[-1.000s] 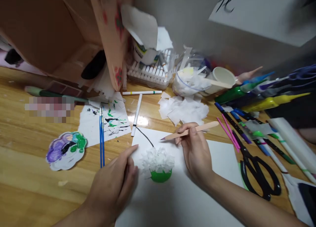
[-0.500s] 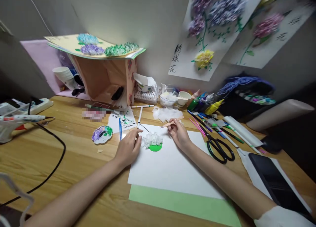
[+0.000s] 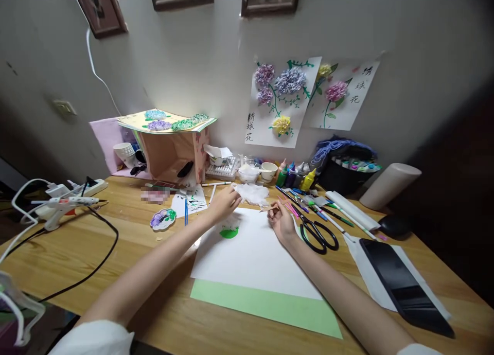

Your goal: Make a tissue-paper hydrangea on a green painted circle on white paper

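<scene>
White paper [image 3: 250, 262] lies over a green sheet [image 3: 270, 312]. Near its upper left is a green painted patch [image 3: 229, 233] with white crumpled bits above it, partly covered by my left arm. My left hand [image 3: 226, 203] reaches over the top edge, its bent fingertips near the white tissue pieces [image 3: 252, 194]; whether they pinch anything is too small to tell. My right hand [image 3: 281, 221] is closed round a thin wooden stick [image 3: 269, 208] above the right part of the paper.
Black scissors [image 3: 318, 235], pens and paint bottles [image 3: 309, 180] lie right of the paper. A phone [image 3: 405, 283] is further right. At left are a paint palette [image 3: 162, 219], a glue gun [image 3: 64, 207] and its cable. A pink box [image 3: 168, 154] stands behind.
My left hand has moved from beside the white bits up and away toward the tissue pieces. My right hand still holds the stick. The camera view has tilted up, showing more wall.
</scene>
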{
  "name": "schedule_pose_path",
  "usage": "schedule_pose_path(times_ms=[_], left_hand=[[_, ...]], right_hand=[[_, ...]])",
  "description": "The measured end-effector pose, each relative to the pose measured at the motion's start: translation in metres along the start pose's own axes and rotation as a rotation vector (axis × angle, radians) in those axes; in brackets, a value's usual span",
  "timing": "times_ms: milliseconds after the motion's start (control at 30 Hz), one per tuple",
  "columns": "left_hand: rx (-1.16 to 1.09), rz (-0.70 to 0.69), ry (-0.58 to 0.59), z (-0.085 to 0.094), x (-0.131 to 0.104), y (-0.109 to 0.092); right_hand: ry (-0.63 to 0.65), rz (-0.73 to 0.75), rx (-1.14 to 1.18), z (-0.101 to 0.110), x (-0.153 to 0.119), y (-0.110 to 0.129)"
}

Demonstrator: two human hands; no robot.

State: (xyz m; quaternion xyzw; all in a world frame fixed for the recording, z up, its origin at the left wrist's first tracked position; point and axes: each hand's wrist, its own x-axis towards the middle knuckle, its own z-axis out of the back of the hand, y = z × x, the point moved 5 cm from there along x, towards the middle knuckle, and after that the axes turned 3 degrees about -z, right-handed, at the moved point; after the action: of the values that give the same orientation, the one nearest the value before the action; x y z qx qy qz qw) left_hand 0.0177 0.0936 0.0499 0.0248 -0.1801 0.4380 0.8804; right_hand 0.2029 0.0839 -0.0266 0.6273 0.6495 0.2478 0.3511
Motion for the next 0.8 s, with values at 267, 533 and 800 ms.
schedule_pose_path(times_ms=[267,533,800], left_hand=[[0.033,-0.179,0.167,-0.025,0.078,-0.02],[0.007,-0.144,0.14,-0.033,0.087,-0.016],[-0.155,-0.015,-0.007,-0.015,0.069,0.008]], right_hand=[[-0.056,0.051,0.055,0.008,0.004,0.002],[-0.09,0.09,0.076,0.007,0.006,0.007],[-0.079,0.054,0.031,0.006,0.004,0.005]])
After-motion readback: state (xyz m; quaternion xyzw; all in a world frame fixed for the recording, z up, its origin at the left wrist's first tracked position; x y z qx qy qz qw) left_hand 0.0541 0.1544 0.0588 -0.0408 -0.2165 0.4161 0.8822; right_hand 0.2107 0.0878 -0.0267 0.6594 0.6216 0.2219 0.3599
